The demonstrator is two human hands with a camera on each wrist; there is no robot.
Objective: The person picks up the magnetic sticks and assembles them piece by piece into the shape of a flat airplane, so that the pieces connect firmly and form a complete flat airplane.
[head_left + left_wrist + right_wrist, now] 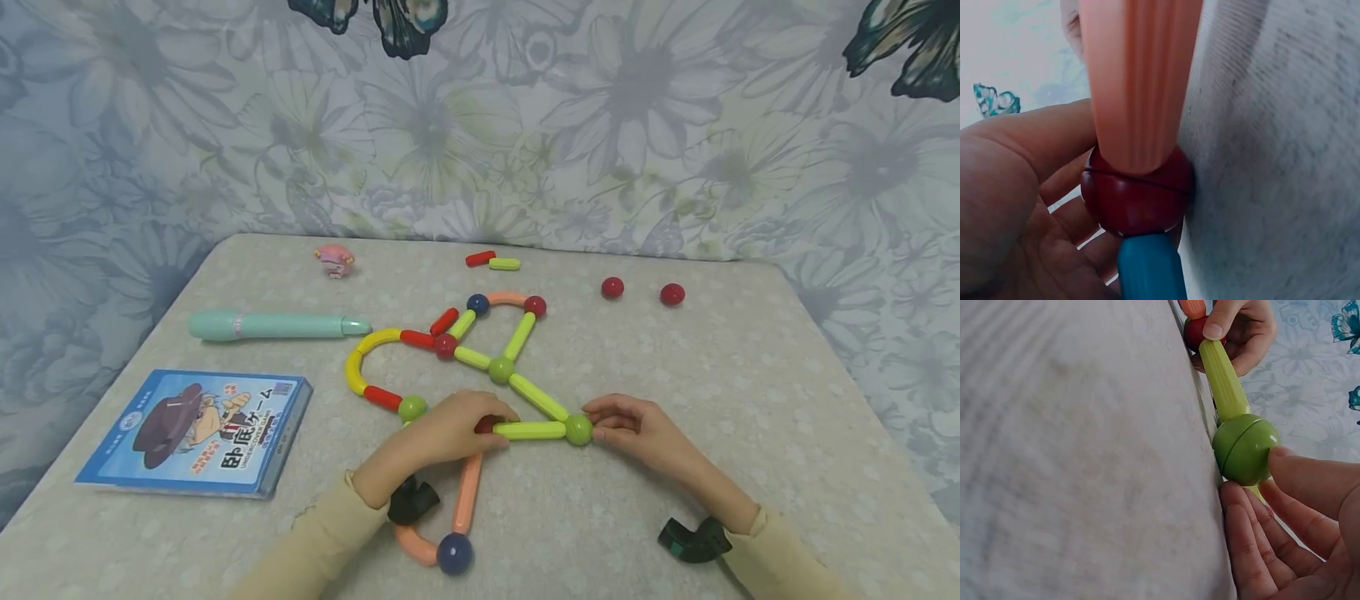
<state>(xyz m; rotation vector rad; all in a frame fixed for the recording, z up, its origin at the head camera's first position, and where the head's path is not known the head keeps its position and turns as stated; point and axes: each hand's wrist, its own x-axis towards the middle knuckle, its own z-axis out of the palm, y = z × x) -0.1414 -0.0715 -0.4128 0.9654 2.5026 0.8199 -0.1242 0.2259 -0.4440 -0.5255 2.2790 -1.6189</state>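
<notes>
A flat figure of magnetic rods and balls lies on the table. My left hand [459,423] holds a dark red ball [1138,203], largely hidden by the fingers in the head view. Three rods meet that ball: an orange rod [467,493], a blue rod [1150,269] and a lime rod [531,431]. At the lime rod's other end is a green ball [579,430], pinched by my right hand [647,429] between thumb and fingers. A second lime rod [538,396] runs from this ball up to another green ball [502,370].
Loose red balls [612,288] lie at the back right. Two short rods [504,264] and a pink figurine [335,260] sit at the back. A mint-green pen [277,326] and a blue box [195,433] are on the left. A dark blue ball [454,554] lies in front.
</notes>
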